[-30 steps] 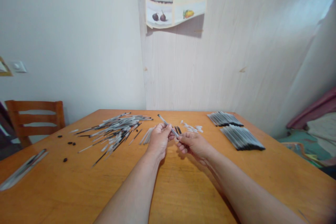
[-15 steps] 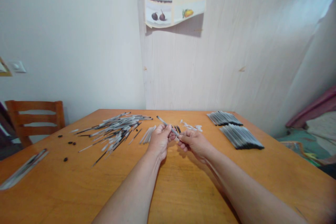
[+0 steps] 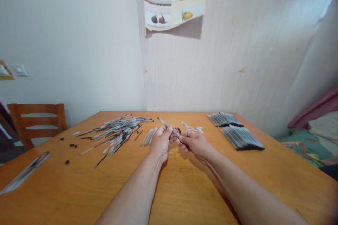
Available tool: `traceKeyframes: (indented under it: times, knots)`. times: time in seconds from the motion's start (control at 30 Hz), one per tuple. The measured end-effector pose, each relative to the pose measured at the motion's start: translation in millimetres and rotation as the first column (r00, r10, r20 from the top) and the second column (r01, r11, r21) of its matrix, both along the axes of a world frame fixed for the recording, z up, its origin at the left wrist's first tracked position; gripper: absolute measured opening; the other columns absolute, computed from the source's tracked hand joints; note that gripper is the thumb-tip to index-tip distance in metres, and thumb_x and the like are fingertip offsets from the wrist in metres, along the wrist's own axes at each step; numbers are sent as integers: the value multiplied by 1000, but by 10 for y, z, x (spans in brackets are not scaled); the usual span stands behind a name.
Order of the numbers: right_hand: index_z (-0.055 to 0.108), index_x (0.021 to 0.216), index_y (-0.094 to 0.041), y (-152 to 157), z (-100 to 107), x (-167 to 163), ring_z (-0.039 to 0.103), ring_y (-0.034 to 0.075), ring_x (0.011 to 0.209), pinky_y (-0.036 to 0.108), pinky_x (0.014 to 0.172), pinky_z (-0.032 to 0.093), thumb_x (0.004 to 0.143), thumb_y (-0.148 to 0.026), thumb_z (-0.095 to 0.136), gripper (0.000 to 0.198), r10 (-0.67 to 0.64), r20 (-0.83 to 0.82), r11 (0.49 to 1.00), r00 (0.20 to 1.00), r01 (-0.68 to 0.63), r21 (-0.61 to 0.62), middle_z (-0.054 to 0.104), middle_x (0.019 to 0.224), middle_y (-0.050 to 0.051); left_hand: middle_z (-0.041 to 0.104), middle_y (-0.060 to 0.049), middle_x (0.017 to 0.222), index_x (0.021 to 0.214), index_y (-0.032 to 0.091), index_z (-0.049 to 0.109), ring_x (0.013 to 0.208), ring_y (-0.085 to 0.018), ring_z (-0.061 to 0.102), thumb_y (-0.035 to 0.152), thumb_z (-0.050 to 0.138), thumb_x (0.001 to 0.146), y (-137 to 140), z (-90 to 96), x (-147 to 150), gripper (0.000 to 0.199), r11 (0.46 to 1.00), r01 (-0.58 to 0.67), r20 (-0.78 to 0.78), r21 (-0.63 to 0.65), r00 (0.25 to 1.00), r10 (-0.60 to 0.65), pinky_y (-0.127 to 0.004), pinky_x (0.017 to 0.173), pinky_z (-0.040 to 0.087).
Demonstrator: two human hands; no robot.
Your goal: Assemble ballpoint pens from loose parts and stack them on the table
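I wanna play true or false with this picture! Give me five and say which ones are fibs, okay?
1. The left hand and right hand both hold one slim tube. True.
2. The jumbled pile is on the right side. False: the jumbled pile is on the left.
3. Two neat bundles lie on the right. True.
4. The wall picture shows cars. False: the wall picture shows fruit.
5. The table is green. False: the table is orange-brown.
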State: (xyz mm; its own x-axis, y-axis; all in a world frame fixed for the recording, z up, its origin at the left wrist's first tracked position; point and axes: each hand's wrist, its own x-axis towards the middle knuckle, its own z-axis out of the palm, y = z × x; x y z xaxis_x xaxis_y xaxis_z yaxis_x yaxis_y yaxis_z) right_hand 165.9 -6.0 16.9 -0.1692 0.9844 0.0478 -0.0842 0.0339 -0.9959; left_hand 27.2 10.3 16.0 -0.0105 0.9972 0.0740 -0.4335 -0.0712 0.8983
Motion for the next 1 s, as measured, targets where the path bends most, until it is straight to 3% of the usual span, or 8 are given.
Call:
traceKeyframes:
  times: [0.43, 0.53, 0.7, 0.8, 0.9, 1.0]
  knots:
    - [59, 80, -15, -13, 54, 10, 55, 7, 49, 18, 44, 44, 85, -30, 57, 17, 9, 133, 1000, 991, -9, 1, 63, 69, 1, 70, -5, 87, 93, 17, 57, 77, -13, 66, 39, 70, 76, -5, 57, -51, 31, 997, -11, -87, 72, 996, 17, -25, 72, 51]
    - [57, 77, -15, 21, 60, 63, 53, 7, 46, 18, 41, 41, 86, -31, 55, 18, -61, 170, 998, 984, 57, 31, 62, 66, 0, 70, -5, 90, 100, 18, 58, 79, -14, 66, 41, 67, 77, -7, 57, -52, 34, 992, -48, -163, 117, 984, 67, -25, 72, 50]
    - [54, 73, -17, 58, 125, 174, 48, 6, 43, 17, 40, 37, 82, -35, 58, 21, -200, 65, 977, 978, 194, 87, 57, 58, -3, 70, -5, 96, 104, 17, 62, 87, -16, 64, 37, 62, 80, 24, 7, -21, 31, 951, -83, -368, 297, 909, 195, -28, 79, 48]
    - [54, 73, -17, 26, 192, 215, 45, 5, 41, 17, 38, 34, 82, -43, 58, 28, -191, 35, 976, 981, 186, 113, 57, 58, -3, 70, -6, 96, 100, 18, 65, 90, -18, 63, 33, 57, 84, 48, -38, -50, 23, 887, -27, -544, 461, 781, 307, -30, 81, 47]
    - [56, 72, -17, -13, 241, 231, 40, 5, 37, 18, 36, 27, 84, -53, 53, 38, -108, 46, 985, 993, 101, 142, 52, 52, -5, 69, -6, 101, 103, 21, 68, 98, -20, 60, 27, 53, 87, 41, -52, -109, 22, 778, 97, -703, 621, 509, 498, -34, 88, 43]
    - [56, 68, -17, -21, 256, 243, 36, 5, 36, 18, 35, 23, 85, -49, 53, 37, -54, 106, 993, 993, 42, 114, 49, 46, -5, 69, -5, 99, 102, 24, 69, 97, -21, 59, 25, 52, 88, 16, -43, -147, 22, 728, 179, -743, 662, 287, 605, -36, 86, 42]
